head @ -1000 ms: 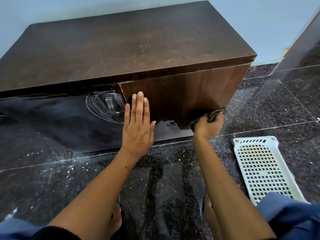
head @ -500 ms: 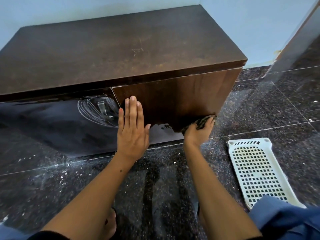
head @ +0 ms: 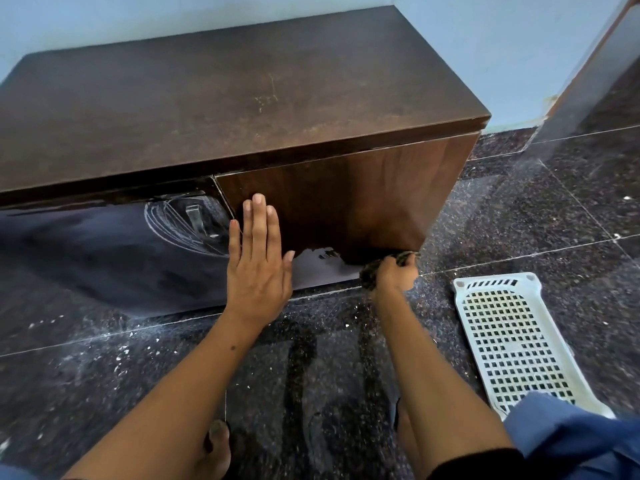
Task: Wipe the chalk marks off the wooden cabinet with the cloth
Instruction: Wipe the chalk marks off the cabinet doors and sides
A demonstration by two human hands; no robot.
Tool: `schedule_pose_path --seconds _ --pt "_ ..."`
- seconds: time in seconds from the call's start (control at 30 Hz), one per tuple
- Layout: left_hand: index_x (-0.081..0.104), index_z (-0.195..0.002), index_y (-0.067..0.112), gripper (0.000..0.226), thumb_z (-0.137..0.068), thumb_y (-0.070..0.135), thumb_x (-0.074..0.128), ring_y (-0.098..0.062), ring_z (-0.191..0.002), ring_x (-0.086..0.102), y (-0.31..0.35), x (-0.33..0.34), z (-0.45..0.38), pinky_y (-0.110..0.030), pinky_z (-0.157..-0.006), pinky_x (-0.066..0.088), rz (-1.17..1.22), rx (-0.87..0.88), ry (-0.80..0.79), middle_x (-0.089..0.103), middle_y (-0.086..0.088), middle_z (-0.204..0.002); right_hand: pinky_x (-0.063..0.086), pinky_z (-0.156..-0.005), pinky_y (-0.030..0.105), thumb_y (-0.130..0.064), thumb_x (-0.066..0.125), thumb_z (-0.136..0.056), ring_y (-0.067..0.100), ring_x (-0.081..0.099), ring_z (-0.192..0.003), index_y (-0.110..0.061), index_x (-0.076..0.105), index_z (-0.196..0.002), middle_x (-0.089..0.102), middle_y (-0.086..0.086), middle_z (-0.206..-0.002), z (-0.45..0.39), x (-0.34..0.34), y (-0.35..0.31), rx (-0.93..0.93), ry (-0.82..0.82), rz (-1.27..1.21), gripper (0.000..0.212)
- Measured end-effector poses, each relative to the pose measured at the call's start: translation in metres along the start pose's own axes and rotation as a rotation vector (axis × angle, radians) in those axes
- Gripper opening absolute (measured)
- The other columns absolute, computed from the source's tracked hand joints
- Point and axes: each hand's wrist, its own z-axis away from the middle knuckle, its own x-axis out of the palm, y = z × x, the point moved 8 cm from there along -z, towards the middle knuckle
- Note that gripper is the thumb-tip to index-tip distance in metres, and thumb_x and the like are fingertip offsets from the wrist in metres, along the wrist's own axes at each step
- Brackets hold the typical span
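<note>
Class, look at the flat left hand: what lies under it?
The left hand presses on the wooden cabinet door, beside chalk scribbles round a handle. Any marks beneath the palm are hidden.

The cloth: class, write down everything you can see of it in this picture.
The cloth is dark, mottled and bunched up, mostly hidden inside the right hand, whose fingers curl round it. It is pressed against the bottom right corner of the wooden cabinet front, close to the dark speckled floor. Its weave cannot be made out.
</note>
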Motion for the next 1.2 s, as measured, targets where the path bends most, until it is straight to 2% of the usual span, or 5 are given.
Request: schedule_pose_path --seconds 0.23,0.4,0.6,0.8,1.2 --pt "0.004 -0.145 -0.006 0.063 -0.097 0.029 0.027 -0.03 -0.144 0.001 0.0 -0.001 0.0 -0.045 -0.118 0.001 0.004 0.001 -0.015 0.0 -0.022 -0.152 0.017 -0.112 0.025 0.004 0.045 -0.086 0.023 0.024 -0.142 -0.006 0.029 -0.147 0.026 0.01 -0.154 0.013 0.005 -0.014 -0.292 0.023 0.039 0.063" --pt "0.005 -0.145 -0.006 0.063 -0.097 0.028 0.027 -0.03 -0.144 0.002 0.0 -0.003 0.0 -0.044 -0.118 0.001 0.003 0.001 -0.005 0.001 -0.021 -0.152 0.044 -0.1 0.043 -0.001 0.043 -0.086 0.034 0.056 -0.113 -0.004 0.055 -0.126 0.06 0.02 -0.124 -0.024 -0.002 0.021 0.112 -0.018 0.036 0.042" --pt "0.006 -0.146 -0.006 0.062 -0.098 0.029 0.026 -0.032 -0.144 0.003 0.002 -0.002 0.001 -0.046 -0.118 0.002 0.033 -0.022 -0.015 0.001 -0.022 -0.153 0.021 -0.115 0.032 0.001 0.044 -0.088 0.025 0.031 -0.139 -0.006 0.032 -0.145 0.035 0.012 -0.15 -0.02 -0.002 0.0 -0.179 0.02 0.085 0.059" --pt "0.005 -0.146 -0.006 0.063 -0.097 0.028 0.027 -0.031 -0.145 0.002 -0.001 -0.004 0.001 -0.046 -0.118 0.003 0.022 0.014 -0.024 0.0 -0.021 -0.154 0.046 -0.099 0.039 -0.001 0.04 -0.086 0.03 0.058 -0.106 -0.008 0.054 -0.127 0.061 0.015 -0.118 -0.027 0.003 0.039 0.143 -0.057 0.021 0.044" --pt "0.006 -0.147 -0.005 0.063 -0.097 0.028 0.027 -0.03 -0.145 0.001 -0.001 -0.005 0.002 -0.047 -0.118 0.003 0.013 0.009 -0.05 -0.002 -0.02 -0.154 0.05 -0.081 0.034 -0.001 0.039 -0.09 0.023 0.057 -0.09 -0.004 0.057 -0.112 0.06 0.014 -0.107 -0.026 0.004 0.056 0.274 -0.151 -0.072 0.029"
